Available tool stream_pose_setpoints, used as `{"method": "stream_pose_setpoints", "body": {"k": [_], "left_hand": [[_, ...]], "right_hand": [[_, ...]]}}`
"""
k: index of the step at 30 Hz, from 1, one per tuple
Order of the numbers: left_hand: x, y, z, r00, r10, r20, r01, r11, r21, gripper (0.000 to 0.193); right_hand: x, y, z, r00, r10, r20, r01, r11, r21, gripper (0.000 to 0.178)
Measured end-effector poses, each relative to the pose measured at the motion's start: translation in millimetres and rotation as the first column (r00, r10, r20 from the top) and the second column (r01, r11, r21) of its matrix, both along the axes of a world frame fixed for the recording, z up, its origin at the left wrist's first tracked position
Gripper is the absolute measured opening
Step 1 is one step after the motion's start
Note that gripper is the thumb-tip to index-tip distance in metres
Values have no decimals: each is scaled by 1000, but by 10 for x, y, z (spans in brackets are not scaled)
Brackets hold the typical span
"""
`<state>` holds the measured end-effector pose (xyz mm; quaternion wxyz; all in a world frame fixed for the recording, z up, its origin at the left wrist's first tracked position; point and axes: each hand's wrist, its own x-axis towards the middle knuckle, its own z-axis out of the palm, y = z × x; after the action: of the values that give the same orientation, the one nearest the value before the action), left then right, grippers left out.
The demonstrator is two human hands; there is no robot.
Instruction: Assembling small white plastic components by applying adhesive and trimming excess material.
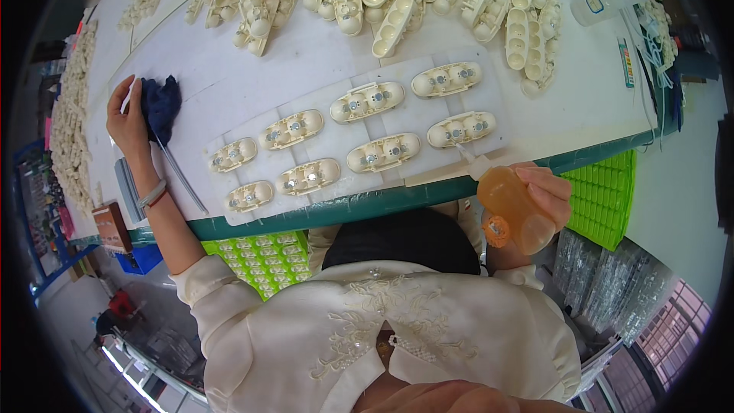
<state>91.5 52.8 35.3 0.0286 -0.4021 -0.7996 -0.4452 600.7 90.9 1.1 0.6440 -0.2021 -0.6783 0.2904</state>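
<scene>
My right hand [544,193] is wrapped round a translucent orange squeeze bottle [508,203] with an orange cap on its side. The bottle tilts, and its thin pale nozzle points at the near right cream plastic part [462,130]; whether the tip touches is too small to tell. Several such oval parts, each with silvery round pieces inside, sit in two rows on a white board [325,145]. Far to the left, my left hand [130,122] rests beside a dark blue cloth [160,107], its thumb and fingers bent together. What they pinch, if anything, is unclear.
Heaped cream parts [390,0] cover the table's far side, with more along the left edge. A clear bottle [592,8] stands far right near a marker-like tube [626,63]. Green trays [604,199] lie below the table's green front edge. A thin metal rod [182,177] lies by my left forearm.
</scene>
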Motion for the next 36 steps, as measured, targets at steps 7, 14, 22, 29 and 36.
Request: {"method": "stream_pose_setpoints", "body": {"k": [7,14,22,29,36], "left_hand": [[-13,0,-31,1000,-4,-20,3,1000,-9,24],[-85,-6,-35,1000,0,-7,0,1000,-17,26],[-158,-47,-75,1000,19,19,-19,1000,2,27],[-132,-53,-56,1000,10,-22,-11,1000,-21,26],[-171,-47,-59,1000,18,-17,-18,999,-29,28]], "right_hand": [[2,4,28,999,28,35,-27,1000,-7,25],[18,-10,29,996,-23,-89,19,999,-44,24],[100,61,-15,999,-12,-31,10,998,-57,28],[59,57,70,1000,20,-6,-20,999,-45,29],[139,53,5,995,19,-101,-27,996,-79,24]]}}
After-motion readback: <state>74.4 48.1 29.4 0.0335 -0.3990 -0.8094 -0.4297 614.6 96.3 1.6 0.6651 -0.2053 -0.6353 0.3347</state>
